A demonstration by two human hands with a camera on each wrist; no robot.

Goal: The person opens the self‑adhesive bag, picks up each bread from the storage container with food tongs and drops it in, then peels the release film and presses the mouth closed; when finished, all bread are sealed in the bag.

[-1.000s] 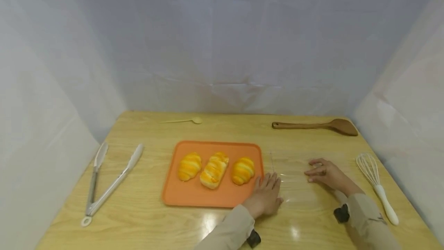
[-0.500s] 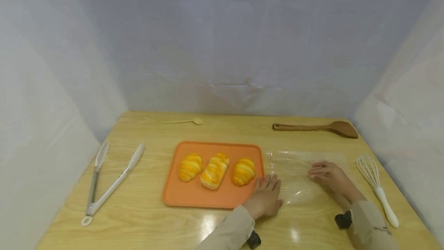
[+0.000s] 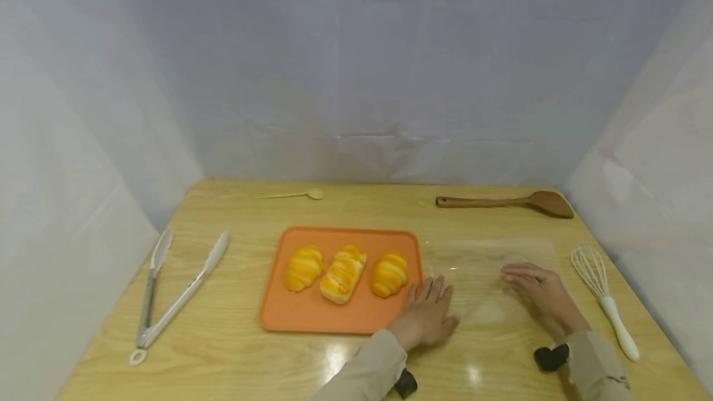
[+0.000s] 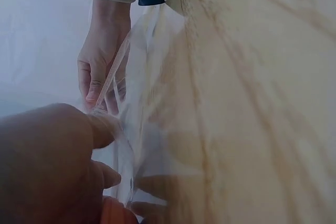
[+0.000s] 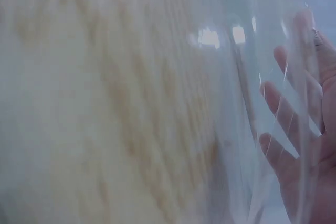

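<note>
My left hand (image 3: 426, 320) lies with spread fingers at the right rim of the orange tray (image 3: 295, 320), over the near left edge of a clear plastic bag (image 3: 473, 308). In the left wrist view, its fingertips (image 4: 105, 129) are right at the bag's edge. On the bag's right side is my right hand (image 3: 540, 286), its straight fingers pointing left. The right wrist view shows several of those fingers (image 5: 281, 108) spread apart behind glossy clear film. Two croissant-shaped breads (image 3: 303, 268) and a loaf-shaped bread (image 3: 343, 274) sit on the tray.
Opened metal tongs (image 3: 178, 302) lie at the left of the wooden table (image 3: 234, 357). A small pale spoon (image 3: 314, 194) and a brown wooden spatula (image 3: 548, 204) are along the back edge. A white whisk (image 3: 607, 302) lies at the right, beside my right arm.
My right hand has shifted slightly right and nearer, its fingers now closer together in the head view. The bag's glints and edges have changed. My left hand has stayed almost still.
</note>
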